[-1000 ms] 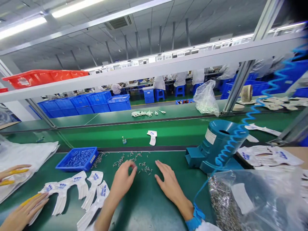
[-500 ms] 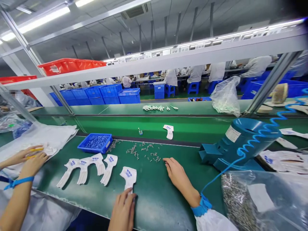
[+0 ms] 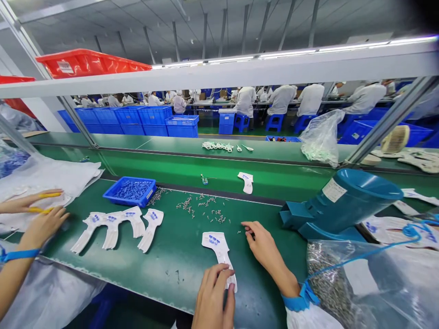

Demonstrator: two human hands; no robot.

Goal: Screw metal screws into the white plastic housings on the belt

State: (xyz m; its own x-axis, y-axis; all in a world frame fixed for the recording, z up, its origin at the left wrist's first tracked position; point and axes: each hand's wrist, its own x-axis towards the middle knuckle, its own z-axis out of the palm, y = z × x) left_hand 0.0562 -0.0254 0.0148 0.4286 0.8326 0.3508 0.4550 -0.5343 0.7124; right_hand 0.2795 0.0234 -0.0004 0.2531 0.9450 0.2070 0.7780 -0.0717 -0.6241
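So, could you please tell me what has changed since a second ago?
The left hand has gone from the screws to a white stack, touching its near end; that stack has moved right, away from the other stacks. A co-worker's hand drew back from those toward the white sheets. The right hand remains by the screws, and the blue tray stays put.

Left of the funnel [image 3: 356, 201], the left hand [image 3: 215, 297] — cut off below — hides part of a white piece [image 3: 216, 243]; the funnel's label [image 3: 334, 190] seems too small to read.
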